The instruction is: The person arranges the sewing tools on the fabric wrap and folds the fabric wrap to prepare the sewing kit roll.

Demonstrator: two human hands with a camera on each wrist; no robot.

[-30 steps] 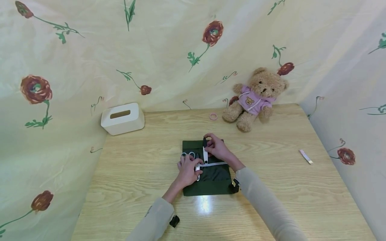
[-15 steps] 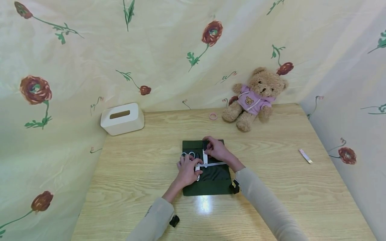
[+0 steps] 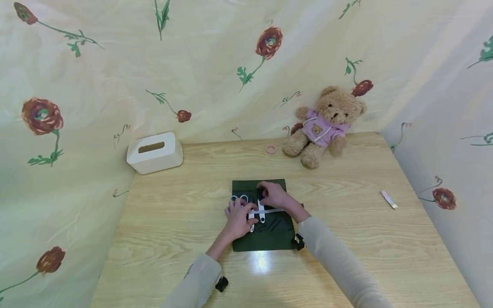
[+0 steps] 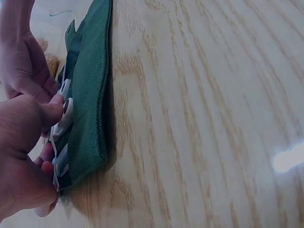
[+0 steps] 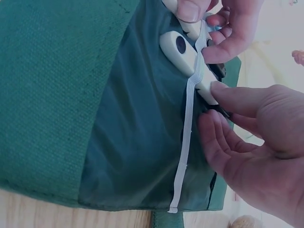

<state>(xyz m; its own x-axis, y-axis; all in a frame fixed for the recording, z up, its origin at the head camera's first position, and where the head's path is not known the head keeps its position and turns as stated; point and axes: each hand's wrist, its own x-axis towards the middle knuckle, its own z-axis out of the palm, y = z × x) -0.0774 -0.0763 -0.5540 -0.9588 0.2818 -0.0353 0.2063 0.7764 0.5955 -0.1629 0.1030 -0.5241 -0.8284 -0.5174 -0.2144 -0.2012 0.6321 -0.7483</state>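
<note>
A dark green fabric tool roll (image 3: pixel 263 243) lies spread on the table, crossed by a white elastic band (image 5: pixel 187 128). My right hand (image 3: pixel 275 196) pinches a slim white-handled tool (image 5: pixel 184 53) with a dark far end; its handle runs under the band. My left hand (image 3: pixel 238 219) holds the band beside it, thumb against a second white-handled tool (image 3: pixel 252 225) tucked there. Scissors (image 3: pixel 244 198) with white finger loops sit at the roll's left, partly behind the left hand. In the left wrist view, the left thumb (image 4: pixel 53 110) touches a white handle.
On the wooden table (image 3: pixel 161 239), a white tissue box (image 3: pixel 155 154) stands at back left. A pink ring (image 3: pixel 271 149) and a teddy bear (image 3: pixel 325 124) are at the back. A small pink-and-white stick (image 3: pixel 389 199) lies right. Floral cloth hangs behind.
My right hand has slid its white-handled tool toward me; the handle end, above the band before, now shows below it. The left hand keeps its place.
</note>
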